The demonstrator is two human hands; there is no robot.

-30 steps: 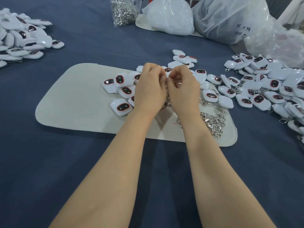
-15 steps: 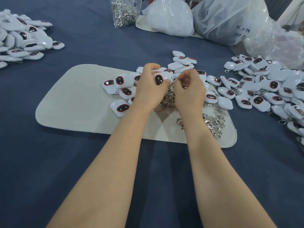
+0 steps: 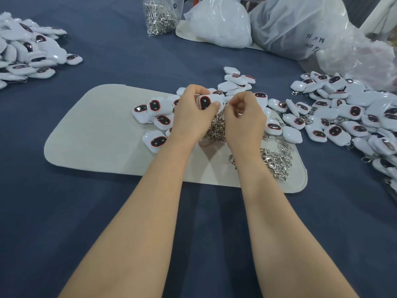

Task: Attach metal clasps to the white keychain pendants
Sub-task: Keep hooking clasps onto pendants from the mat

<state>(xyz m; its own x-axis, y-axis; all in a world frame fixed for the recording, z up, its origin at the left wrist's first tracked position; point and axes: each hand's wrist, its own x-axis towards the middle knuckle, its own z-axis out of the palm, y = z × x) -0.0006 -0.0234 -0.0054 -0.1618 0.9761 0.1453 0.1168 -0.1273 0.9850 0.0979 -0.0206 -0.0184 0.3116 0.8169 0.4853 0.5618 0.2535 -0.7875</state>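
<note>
Fingers of left hand (image 3: 191, 117) grip pendant (image 3: 205, 102), now face-up, right hand (image 3: 245, 119) apart

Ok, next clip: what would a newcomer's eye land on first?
The hands together mid-frame over the beige mat: the left hand grips a white rounded pendant with a dark red-rimmed face, the right hand curled at its edge. Silver metal clasps lie heaped beneath, more pendants piled right and far left.

One wide-angle camera, riding on the person's head, is looking forward and down over the bench (image 3: 86, 211) from close in. The left hand (image 3: 191, 117) and right hand (image 3: 245, 122) are meeting mid-frame, and plastic bags (image 3: 300, 29) are lining the far top edge.
</note>
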